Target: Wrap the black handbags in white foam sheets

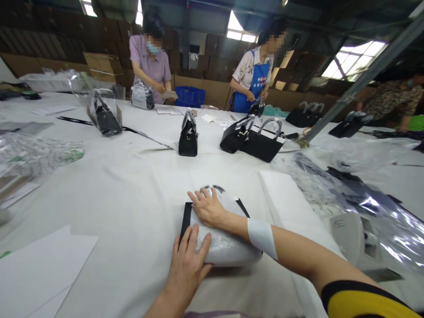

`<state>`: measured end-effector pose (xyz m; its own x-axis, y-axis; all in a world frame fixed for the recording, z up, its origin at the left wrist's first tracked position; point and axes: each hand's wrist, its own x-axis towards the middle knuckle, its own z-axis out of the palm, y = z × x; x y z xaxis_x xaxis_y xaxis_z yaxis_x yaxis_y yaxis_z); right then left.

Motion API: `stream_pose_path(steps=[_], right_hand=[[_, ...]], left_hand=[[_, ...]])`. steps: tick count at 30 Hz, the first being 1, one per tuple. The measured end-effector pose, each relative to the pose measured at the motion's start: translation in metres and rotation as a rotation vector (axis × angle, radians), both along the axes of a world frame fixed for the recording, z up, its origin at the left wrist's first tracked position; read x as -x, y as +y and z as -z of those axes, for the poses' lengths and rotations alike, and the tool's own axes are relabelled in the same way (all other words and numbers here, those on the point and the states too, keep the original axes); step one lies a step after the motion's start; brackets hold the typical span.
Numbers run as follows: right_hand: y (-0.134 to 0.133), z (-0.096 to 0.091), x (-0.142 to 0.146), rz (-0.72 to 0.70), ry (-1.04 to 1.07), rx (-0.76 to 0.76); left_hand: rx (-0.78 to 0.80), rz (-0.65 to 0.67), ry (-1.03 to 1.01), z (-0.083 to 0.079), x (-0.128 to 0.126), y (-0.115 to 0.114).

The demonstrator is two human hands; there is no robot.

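A black handbag [186,217] lies on its side on the white-covered table, with a pale foam-like wrapping sheet [228,249] over its upper face. My left hand [189,258] rests on the near left part of the bag, fingers spread over its edge and the sheet. Farther up, my right hand [208,207] lies flat on the sheet near the bag's wrapped handle [217,189], fingers apart. Neither hand is closed round anything. The underside of the bag is hidden.
Black handbags [188,137] stand farther back, one inside a clear plastic bag [106,115]. White sheets [43,269] lie at left, a white foam stack [285,198] and a tape dispenser [354,238] at right. A slanted metal pole [357,84] rises at right. Co-workers stand across the table.
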<state>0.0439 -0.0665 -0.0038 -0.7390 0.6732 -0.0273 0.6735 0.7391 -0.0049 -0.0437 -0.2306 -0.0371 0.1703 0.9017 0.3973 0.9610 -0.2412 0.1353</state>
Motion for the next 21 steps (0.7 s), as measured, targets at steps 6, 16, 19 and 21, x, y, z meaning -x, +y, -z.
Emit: stream_pose_path(steps=[6,16,19,21], right_hand=[[0.036,-0.028,0.001,0.125,0.072,0.104],[-0.042,-0.047,-0.169,0.683,0.53,0.563],[-0.077,-0.026,-0.178,0.668,0.69,0.89],[-0.088,-0.017,-0.177,0.667,0.768,0.927]], left_hand=[[0.083,0.124,-0.121,-0.005,0.009,-0.006],[0.349,-0.159,-0.976,-0.027,0.077,0.119],[0.473,-0.134,-0.922,-0.036,0.063,0.181],[0.601,-0.12,-0.894,-0.041,0.046,0.21]])
